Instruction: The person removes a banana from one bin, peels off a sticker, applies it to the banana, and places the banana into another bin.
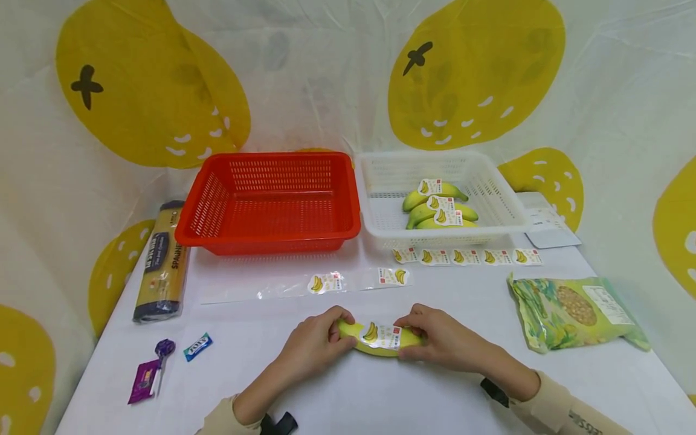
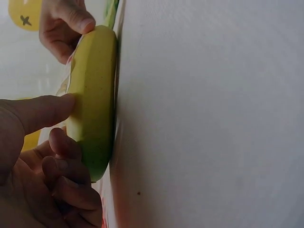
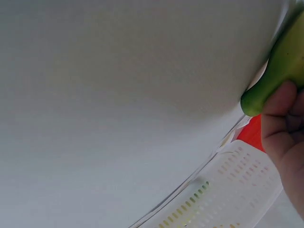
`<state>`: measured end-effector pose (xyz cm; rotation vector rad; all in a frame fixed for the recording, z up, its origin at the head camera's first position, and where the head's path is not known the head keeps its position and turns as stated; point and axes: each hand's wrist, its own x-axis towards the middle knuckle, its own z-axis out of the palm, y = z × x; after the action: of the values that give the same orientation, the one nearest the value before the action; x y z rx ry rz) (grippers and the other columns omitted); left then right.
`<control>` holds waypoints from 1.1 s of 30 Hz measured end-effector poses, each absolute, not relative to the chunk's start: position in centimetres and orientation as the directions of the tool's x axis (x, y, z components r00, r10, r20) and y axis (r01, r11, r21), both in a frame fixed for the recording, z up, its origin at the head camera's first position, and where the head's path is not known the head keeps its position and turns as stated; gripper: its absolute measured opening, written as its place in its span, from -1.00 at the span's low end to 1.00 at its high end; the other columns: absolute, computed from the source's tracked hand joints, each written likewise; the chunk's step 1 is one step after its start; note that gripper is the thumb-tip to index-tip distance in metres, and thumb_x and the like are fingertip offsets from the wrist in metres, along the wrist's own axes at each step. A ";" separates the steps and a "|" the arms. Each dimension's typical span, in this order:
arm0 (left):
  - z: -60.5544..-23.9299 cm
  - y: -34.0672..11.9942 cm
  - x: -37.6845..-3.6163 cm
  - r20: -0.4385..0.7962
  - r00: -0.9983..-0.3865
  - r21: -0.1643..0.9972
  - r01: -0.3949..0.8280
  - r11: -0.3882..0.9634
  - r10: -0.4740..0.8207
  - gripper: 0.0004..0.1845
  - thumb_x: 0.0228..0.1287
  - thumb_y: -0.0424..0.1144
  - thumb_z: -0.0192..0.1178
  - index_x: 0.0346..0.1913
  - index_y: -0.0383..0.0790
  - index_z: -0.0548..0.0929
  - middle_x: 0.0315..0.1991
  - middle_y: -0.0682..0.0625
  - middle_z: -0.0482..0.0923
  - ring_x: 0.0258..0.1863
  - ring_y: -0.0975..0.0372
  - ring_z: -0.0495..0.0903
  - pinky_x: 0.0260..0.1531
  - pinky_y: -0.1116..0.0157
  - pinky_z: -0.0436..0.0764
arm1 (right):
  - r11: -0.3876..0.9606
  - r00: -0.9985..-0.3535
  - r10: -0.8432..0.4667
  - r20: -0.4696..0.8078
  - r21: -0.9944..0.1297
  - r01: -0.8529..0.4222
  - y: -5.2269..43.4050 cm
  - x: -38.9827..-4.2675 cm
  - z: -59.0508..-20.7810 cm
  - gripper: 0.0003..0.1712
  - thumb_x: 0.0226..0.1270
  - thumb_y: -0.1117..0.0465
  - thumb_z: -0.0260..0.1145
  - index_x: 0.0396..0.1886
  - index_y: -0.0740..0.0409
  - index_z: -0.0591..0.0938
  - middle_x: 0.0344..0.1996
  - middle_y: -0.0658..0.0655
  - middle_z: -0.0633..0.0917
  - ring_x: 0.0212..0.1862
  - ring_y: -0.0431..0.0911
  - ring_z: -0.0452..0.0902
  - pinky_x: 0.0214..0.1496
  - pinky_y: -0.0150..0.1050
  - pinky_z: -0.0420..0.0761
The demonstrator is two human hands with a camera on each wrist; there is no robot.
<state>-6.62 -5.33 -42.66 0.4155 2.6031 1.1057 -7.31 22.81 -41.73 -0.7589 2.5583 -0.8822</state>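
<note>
A yellow banana [image 1: 375, 348] with greenish ends lies crosswise on the white table, close to the person. On its upper side is a white label [image 1: 387, 336] printed with bananas. The left hand [image 1: 318, 339] pinches the banana's left end between thumb and fingers. At the other end the right hand [image 1: 443, 339] grips it, fingertips at the label's right edge. Seen from the left wrist, the banana [image 2: 95, 95] has the left thumb against its side. The right wrist view shows its green tip [image 3: 256, 99] beside the right hand [image 3: 285, 128].
Behind stand a red basket [image 1: 266, 244] and a white basket [image 1: 500, 205] holding labelled bananas [image 1: 440, 211]. Label strips [image 1: 435, 257] and a clear backing strip [image 1: 283, 289] lie before them. Spaghetti [image 1: 161, 266] and sweets [image 1: 149, 374] are left, a green bag [image 1: 576, 311] right.
</note>
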 end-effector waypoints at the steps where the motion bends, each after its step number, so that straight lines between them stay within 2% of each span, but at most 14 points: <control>1: -42.7 -5.3 -6.6 -0.137 -0.920 0.732 0.155 0.663 0.367 -0.75 0.24 -0.10 0.42 -0.06 0.04 0.64 -0.61 0.23 0.39 -0.61 0.42 0.33 -0.55 0.43 0.25 | 0.662 -0.796 -0.592 -0.128 -0.640 -0.389 22.9 -7.3 -41.7 -0.50 0.18 -0.10 0.54 0.05 0.01 0.73 -0.35 -0.18 0.50 -0.32 -0.36 0.36 -0.29 -0.47 0.39; 6: -43.0 -5.4 -6.5 -0.062 -0.941 0.761 0.171 0.626 0.332 -0.68 0.23 -0.16 0.41 0.00 -0.03 0.59 -0.53 0.21 0.47 -0.56 0.43 0.38 -0.52 0.44 0.34 | 0.652 -0.781 -0.618 -0.087 -0.612 -0.448 23.0 -7.3 -41.4 -0.53 0.20 -0.05 0.54 0.05 0.05 0.72 -0.33 -0.18 0.51 -0.31 -0.37 0.36 -0.28 -0.47 0.41; 9: -43.2 -5.3 -6.6 -0.064 -0.967 0.838 0.082 0.540 0.247 -0.52 0.22 -0.18 0.42 0.14 -0.10 0.47 -0.35 0.10 0.56 -0.45 0.38 0.48 -0.44 0.45 0.45 | 0.647 -0.794 -0.607 -0.025 -0.596 -0.476 23.1 -7.5 -41.1 -0.53 0.18 -0.03 0.56 0.03 0.08 0.73 -0.34 -0.19 0.52 -0.30 -0.38 0.37 -0.26 -0.46 0.45; 11: -43.2 -5.2 -6.6 -0.115 -0.975 0.911 -0.028 0.411 0.188 -0.40 0.23 -0.18 0.41 0.25 -0.16 0.36 -0.19 -0.03 0.57 -0.40 0.32 0.56 -0.40 0.42 0.54 | 0.638 -0.804 -0.594 0.029 -0.592 -0.493 23.0 -7.7 -40.7 -0.54 0.17 -0.02 0.56 0.01 0.09 0.73 -0.35 -0.18 0.52 -0.29 -0.37 0.39 -0.25 -0.45 0.47; 14: -43.0 -4.8 -6.5 -0.231 -0.959 0.967 -0.209 0.144 0.162 -0.25 0.27 -0.19 0.38 0.38 -0.23 0.19 0.00 -0.17 0.52 -0.34 0.23 0.65 -0.32 0.33 0.69 | 0.627 -0.817 -0.568 0.097 -0.592 -0.507 22.6 -8.0 -40.3 -0.56 0.17 -0.02 0.57 -0.01 0.05 0.73 -0.34 -0.17 0.52 -0.29 -0.36 0.40 -0.26 -0.43 0.49; 17: -42.8 -3.9 -6.2 -0.312 -0.927 0.940 -0.334 -0.077 0.208 -0.19 0.30 -0.22 0.36 0.42 -0.28 0.08 0.10 -0.22 0.50 -0.25 0.19 0.70 -0.20 0.24 0.75 | 0.622 -0.826 -0.546 0.143 -0.592 -0.513 21.9 -8.1 -40.1 -0.58 0.16 -0.02 0.58 -0.02 0.01 0.72 -0.32 -0.17 0.52 -0.28 -0.35 0.40 -0.28 -0.41 0.52; 20: -42.4 -2.9 -5.8 -0.344 -0.910 0.899 -0.390 -0.198 0.231 -0.22 0.32 -0.21 0.36 0.39 -0.26 0.08 0.12 -0.20 0.54 -0.17 0.20 0.71 -0.12 0.25 0.75 | 0.624 -0.823 -0.535 0.191 -0.567 -0.537 21.2 -8.0 -40.1 -0.58 0.12 -0.01 0.61 -0.04 -0.03 0.72 -0.31 -0.18 0.51 -0.28 -0.34 0.39 -0.29 -0.43 0.50; 23: -42.3 -2.2 -5.6 -0.348 -0.917 0.884 -0.390 -0.255 0.197 -0.31 0.35 -0.20 0.34 0.32 -0.23 0.13 0.09 -0.18 0.59 -0.20 0.22 0.74 -0.11 0.29 0.74 | 0.632 -0.806 -0.531 0.260 -0.512 -0.582 20.6 -7.9 -40.2 -0.56 0.06 -0.01 0.63 -0.07 -0.06 0.72 -0.33 -0.18 0.50 -0.30 -0.34 0.37 -0.29 -0.46 0.45; 28: -42.4 -1.9 -5.7 -0.357 -0.924 0.879 -0.382 -0.286 0.137 -0.41 0.38 -0.25 0.29 0.27 -0.24 0.17 0.04 -0.15 0.62 -0.24 0.27 0.74 -0.11 0.30 0.74 | 0.627 -0.743 -0.549 0.382 -0.399 -0.669 20.1 -7.8 -40.3 -0.51 -0.01 -0.05 0.66 -0.10 -0.02 0.72 -0.34 -0.15 0.51 -0.29 -0.33 0.34 -0.27 -0.46 0.41; 33: -42.4 -2.0 -5.6 -0.363 -0.923 0.878 -0.384 -0.287 0.124 -0.44 0.38 -0.27 0.26 0.26 -0.24 0.17 0.01 -0.13 0.65 -0.26 0.28 0.73 -0.10 0.29 0.74 | 0.617 -0.719 -0.564 0.406 -0.372 -0.694 19.9 -7.7 -40.4 -0.49 -0.02 -0.05 0.66 -0.10 0.01 0.71 -0.33 -0.13 0.52 -0.27 -0.32 0.33 -0.26 -0.45 0.41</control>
<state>-5.60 -2.03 -42.37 -0.3221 1.6435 2.2694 -7.74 19.85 -40.44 -1.2079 3.0452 -0.8847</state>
